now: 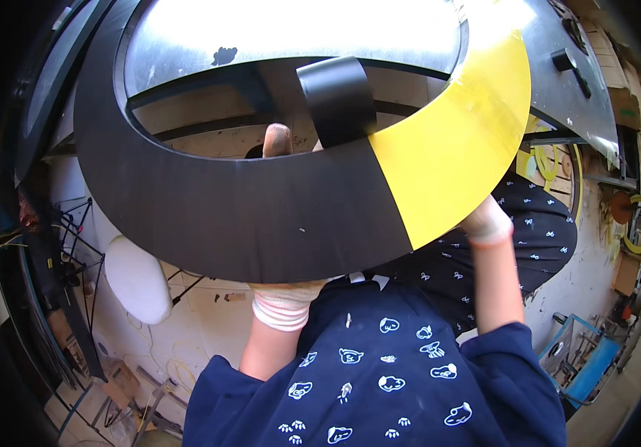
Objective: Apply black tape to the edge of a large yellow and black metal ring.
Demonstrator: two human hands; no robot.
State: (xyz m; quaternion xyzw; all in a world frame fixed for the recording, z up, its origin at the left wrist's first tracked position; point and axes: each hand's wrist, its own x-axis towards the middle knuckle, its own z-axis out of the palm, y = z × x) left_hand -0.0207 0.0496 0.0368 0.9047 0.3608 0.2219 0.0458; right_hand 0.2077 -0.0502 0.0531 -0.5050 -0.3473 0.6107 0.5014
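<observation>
A large flat ring (261, 216), mostly matte black with a glossy yellow section (458, 160) at its right, is held tilted in front of me. My left hand (284, 299), in a white-cuffed glove, reaches beneath the near black part. One of its fingertips (278, 140) pokes up at the ring's inner edge; the other fingers are hidden. Under the outer edge of the yellow section, my gloved right hand (486, 223) grips the ring, its fingers out of sight. A curled black strip (339, 100) stands at the inner edge beside the black-yellow border.
Beyond the ring lies a shiny metal-topped table (179, 52) with a dark patch; a small black cylinder (562, 59) sits on its right part. A white oval seat (138, 279) stands at left. Yellow rings (547, 160) lie at right, above a blue-framed cart (585, 357).
</observation>
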